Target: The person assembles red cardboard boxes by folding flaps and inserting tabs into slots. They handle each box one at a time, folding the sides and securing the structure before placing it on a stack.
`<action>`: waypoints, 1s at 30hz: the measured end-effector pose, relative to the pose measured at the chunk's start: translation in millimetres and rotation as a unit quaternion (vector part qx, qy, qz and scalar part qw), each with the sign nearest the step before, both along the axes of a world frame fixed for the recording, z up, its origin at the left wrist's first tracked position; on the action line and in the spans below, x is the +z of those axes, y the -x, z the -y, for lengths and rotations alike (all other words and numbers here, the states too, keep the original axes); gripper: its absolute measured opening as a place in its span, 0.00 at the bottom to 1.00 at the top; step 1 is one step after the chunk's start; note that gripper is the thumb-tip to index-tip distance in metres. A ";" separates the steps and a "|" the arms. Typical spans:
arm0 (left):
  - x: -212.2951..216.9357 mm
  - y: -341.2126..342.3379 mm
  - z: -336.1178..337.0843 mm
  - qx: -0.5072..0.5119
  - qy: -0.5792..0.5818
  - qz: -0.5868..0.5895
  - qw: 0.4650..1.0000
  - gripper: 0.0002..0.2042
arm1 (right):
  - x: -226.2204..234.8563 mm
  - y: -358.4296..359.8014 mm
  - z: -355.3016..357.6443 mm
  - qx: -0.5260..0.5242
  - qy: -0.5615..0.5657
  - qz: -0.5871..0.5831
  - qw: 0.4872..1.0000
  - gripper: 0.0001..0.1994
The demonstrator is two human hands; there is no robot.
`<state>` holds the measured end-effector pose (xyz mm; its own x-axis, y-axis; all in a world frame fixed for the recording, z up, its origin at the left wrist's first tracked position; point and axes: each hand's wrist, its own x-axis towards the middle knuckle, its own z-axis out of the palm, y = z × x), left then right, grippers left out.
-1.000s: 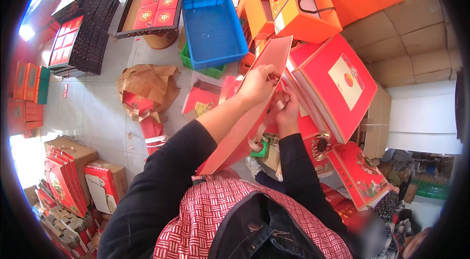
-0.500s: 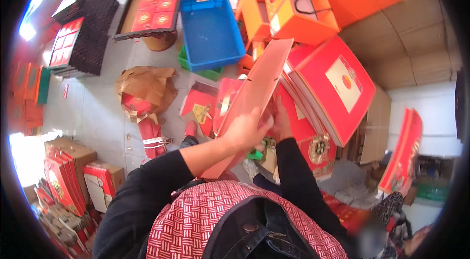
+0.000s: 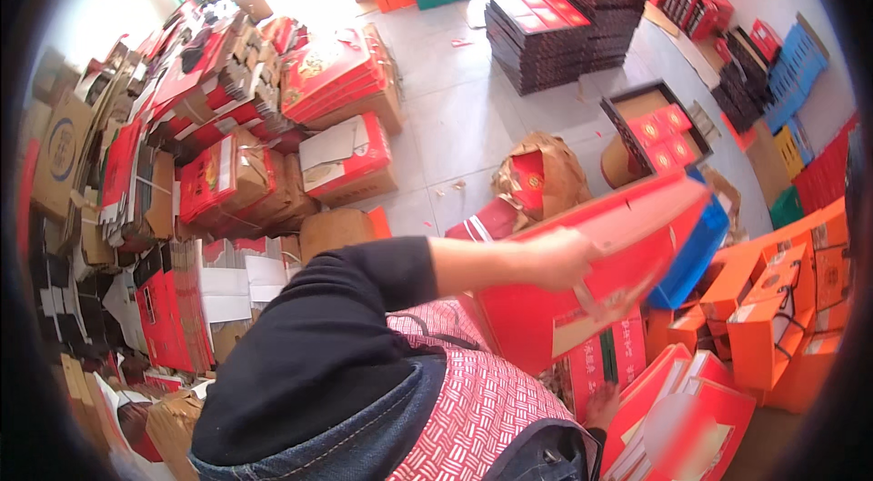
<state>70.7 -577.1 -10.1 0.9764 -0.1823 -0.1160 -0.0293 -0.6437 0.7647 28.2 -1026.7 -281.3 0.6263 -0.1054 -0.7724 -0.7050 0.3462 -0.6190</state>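
1. The left hand (image 3: 559,258) reaches out from a black sleeve (image 3: 327,335) and holds a large flat red box (image 3: 591,272) by its upper long edge; its grip is closed around that edge, fingers curled over the far side and thumb on the near face.
2. The red box is held up in the air in front of the person, tilted, with its far end rising toward the right. A pale cardboard-coloured flap shows along its lower edge.
3. The right hand (image 3: 602,404) shows only in part, low beneath the box, near flat red cartons (image 3: 677,422); whether its grip is spread or pressed together cannot be told.
4. Just behind the far end of the held box sits a blue plastic crate (image 3: 696,249), partly hidden by it.
5. To the right stand orange gift boxes (image 3: 773,308) with dark cord handles, packed close together.
6. On the grey tiled floor (image 3: 455,126) beyond lie a crumpled brown paper bundle (image 3: 541,176), a dark tray of small red boxes (image 3: 659,131) and 2 tall stacks of dark flat lids (image 3: 555,31).
7. On the left, folded red and brown cartons (image 3: 218,181) are piled high and unevenly against the wall.
8. A red and white patterned cloth (image 3: 482,408) covers the person's lap.
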 end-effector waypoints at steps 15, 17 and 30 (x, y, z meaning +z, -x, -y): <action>55.0 132.8 -412.2 0.180 -0.548 0.106 0.810 0.08 | -2.6 124.3 -252.3 0.356 0.128 -0.073 0.923 0.12; 31.4 142.1 -475.7 0.177 -0.615 0.111 0.760 0.08 | 7.5 132.2 -296.4 0.406 0.156 -0.063 0.898 0.12; -237.9 198.8 -766.9 0.399 -0.540 -0.145 0.727 0.27 | 32.5 211.3 -379.0 0.519 0.274 -0.114 0.801 0.13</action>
<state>-128.0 189.8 -248.0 0.6276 0.7785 0.0058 0.7439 -0.5975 -0.2994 -183.1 -647.7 -248.8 0.4444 0.0189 -0.8956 -0.5535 -0.7803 -0.2911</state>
